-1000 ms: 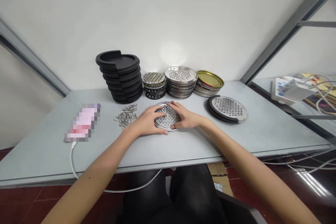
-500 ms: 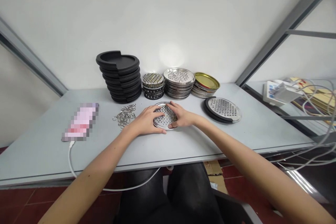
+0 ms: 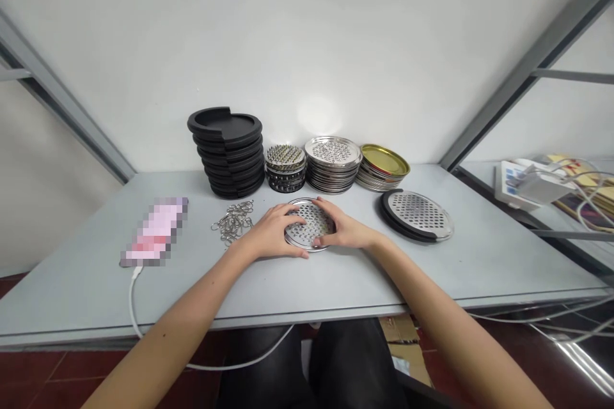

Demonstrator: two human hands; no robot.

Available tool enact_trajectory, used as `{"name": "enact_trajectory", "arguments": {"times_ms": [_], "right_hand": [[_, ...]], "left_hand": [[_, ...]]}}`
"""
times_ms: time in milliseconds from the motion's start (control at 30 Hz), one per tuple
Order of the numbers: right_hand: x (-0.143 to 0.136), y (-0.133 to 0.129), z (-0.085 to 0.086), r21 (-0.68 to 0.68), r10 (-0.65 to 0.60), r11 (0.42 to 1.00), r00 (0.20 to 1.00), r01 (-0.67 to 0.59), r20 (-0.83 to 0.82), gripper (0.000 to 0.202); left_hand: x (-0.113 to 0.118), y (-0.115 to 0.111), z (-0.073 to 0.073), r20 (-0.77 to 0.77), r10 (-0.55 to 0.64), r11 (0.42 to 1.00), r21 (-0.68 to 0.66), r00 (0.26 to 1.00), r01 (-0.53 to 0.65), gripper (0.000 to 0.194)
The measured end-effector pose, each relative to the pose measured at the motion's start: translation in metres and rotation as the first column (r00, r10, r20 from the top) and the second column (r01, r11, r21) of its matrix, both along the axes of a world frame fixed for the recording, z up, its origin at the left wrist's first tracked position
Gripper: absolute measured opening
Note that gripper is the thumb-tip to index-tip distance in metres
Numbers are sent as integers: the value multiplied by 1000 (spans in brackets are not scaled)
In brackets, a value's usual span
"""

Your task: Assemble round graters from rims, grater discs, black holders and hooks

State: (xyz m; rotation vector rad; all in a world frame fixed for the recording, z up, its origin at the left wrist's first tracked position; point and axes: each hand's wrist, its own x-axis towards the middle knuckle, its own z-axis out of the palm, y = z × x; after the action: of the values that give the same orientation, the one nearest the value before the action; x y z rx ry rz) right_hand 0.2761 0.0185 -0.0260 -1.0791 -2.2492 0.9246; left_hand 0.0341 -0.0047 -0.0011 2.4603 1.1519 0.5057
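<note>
A round perforated metal disc (image 3: 311, 225) lies on the grey table between my two hands. My left hand (image 3: 277, 231) curves around its left side, the thumb along the near edge and the fingers over the disc. From the right, my right hand (image 3: 339, 225) holds the disc's other side, with the thumb on its surface and the fingers at the far rim. Left of my left hand is a small pile of metal rings or hooks (image 3: 233, 223). Two perforated discs in black holders (image 3: 417, 214) rest to the right.
Along the wall stand black round holders (image 3: 233, 160), spiked discs (image 3: 286, 169), stacked metal discs (image 3: 334, 163) and gold-topped lids (image 3: 384, 163). A phone (image 3: 156, 230) with a white cable (image 3: 132, 297) lies left. Power adapters and cables (image 3: 532, 182) are at the right.
The view has shifted slightly, so the table and everything on it appear lower and a little further right. Both hands stay around the disc in nearly the same pose.
</note>
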Motion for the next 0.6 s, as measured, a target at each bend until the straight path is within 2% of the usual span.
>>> {"name": "enact_trajectory", "arguments": {"times_ms": [200, 367, 500, 600], "right_hand": [[-4, 2, -5, 43, -45, 998, 997, 42, 69, 112], [-5, 5, -2, 49, 1, 999, 989, -8, 150, 117], [-8, 7, 0, 41, -18, 999, 984, 11, 176, 126], [-8, 8, -2, 56, -4, 998, 983, -7, 183, 123]], "left_hand": [[0, -1, 1, -17, 13, 1000, -15, 1000, -13, 73], [0, -1, -1, -18, 26, 999, -27, 1000, -26, 75], [0, 0, -2, 14, 16, 1000, -21, 1000, -15, 75], [0, 0, -1, 15, 10, 1000, -17, 1000, -10, 74]]}}
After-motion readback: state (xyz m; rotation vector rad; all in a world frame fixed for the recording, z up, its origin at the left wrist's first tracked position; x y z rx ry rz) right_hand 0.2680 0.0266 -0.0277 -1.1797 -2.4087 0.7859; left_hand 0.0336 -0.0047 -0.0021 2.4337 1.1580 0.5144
